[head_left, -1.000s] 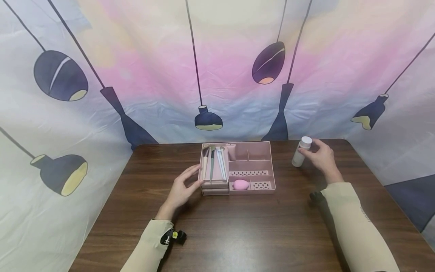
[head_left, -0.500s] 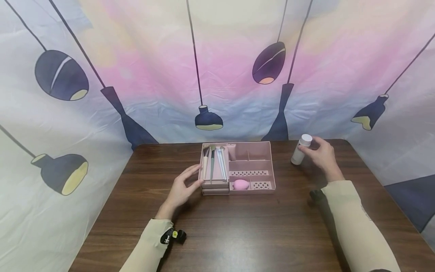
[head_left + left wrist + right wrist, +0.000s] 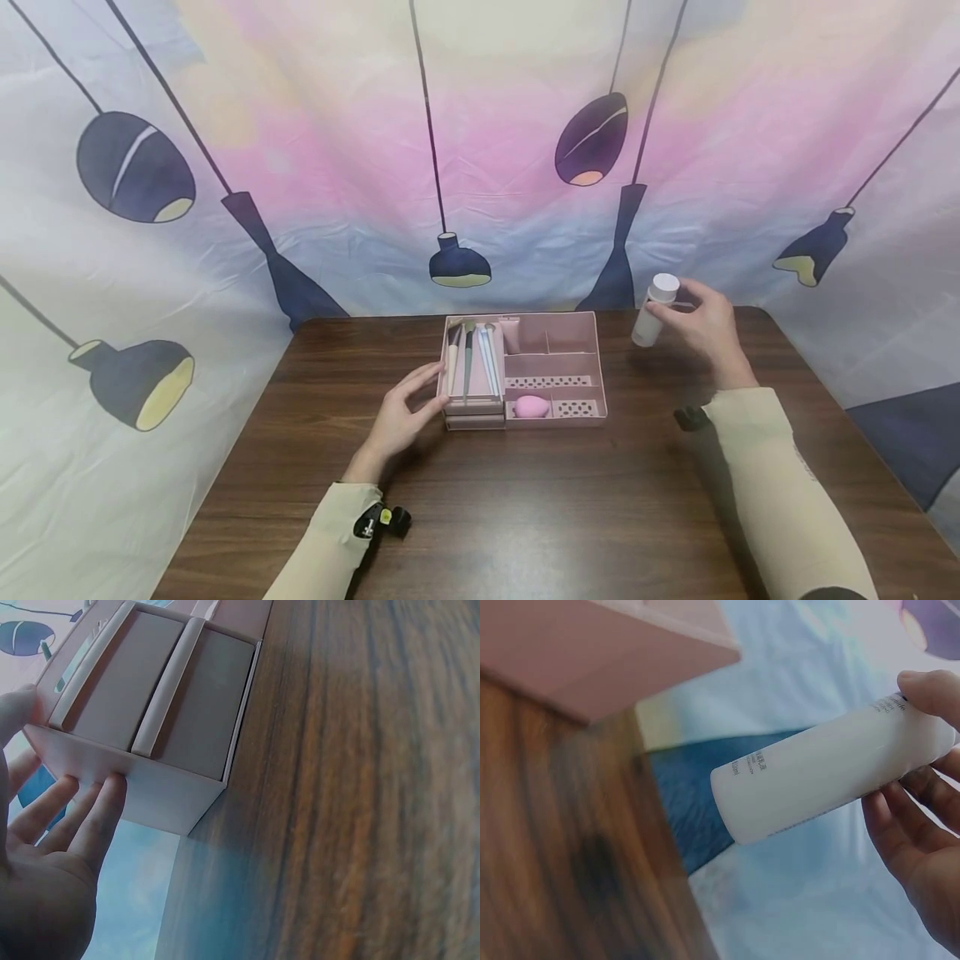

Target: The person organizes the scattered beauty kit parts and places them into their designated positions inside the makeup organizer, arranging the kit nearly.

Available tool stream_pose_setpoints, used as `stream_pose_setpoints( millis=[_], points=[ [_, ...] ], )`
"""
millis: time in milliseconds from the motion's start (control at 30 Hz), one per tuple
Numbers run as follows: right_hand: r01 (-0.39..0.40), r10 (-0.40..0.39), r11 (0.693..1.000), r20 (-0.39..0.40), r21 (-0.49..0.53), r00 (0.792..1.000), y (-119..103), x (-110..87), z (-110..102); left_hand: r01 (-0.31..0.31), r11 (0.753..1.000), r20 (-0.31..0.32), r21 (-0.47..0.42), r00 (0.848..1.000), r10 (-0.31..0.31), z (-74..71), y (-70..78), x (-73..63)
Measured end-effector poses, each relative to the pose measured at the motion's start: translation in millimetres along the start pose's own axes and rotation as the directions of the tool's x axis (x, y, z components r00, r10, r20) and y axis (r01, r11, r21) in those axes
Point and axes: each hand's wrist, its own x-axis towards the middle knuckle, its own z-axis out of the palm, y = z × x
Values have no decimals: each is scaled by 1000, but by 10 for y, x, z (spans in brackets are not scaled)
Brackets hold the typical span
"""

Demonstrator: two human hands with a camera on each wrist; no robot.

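A white bottle (image 3: 647,323) with a white cap is pinched between the thumb and fingers of my right hand (image 3: 705,327). In the right wrist view the bottle (image 3: 810,776) is raised above the table and tilted, small print on its side. My left hand (image 3: 397,425) rests with extended fingertips against the left side of a pink makeup organizer (image 3: 555,423). The left wrist view shows fingertips (image 3: 112,787) on its side wall and the thumb near the top corner. Several makeup brushes (image 3: 469,358) lie in its left top tray; a pink makeup sponge (image 3: 532,407) sits in a front compartment.
The organizer's left part has two front drawers (image 3: 202,705). A small pink tube (image 3: 511,335) stands in a back compartment. Brown wooden table (image 3: 525,508) surrounds the organizer, and a curtain (image 3: 360,250) printed with lamps hangs behind.
My right hand has lifted the white bottle up and carried it slightly left, toward the organizer. My left hand and the organizer have stayed in place.
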Motion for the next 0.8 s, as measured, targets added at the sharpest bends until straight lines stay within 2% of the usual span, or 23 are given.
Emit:
stream_pose_setpoints(
  millis=[200,367,467,700,800],
  points=[
    [43,-43,993,-3,107,999,-198,42,51,-21,1000,-8,19,1000,21,-5,-16,3],
    [77,-80,974,9,215,997,-367,33,78,-44,997,-13,55,999,45,3,5,2],
    [111,-116,964,7,243,993,-455,33,102,-44,997,-18,60,999,46,8,-7,5],
    [147,-165,952,47,269,985,-577,54,247,-25,999,-38,25,999,26,18,-331,30],
    [146,-165,955,54,258,985,-612,47,325,-18,1000,-38,19,999,19,18,-378,32]
  ],
)
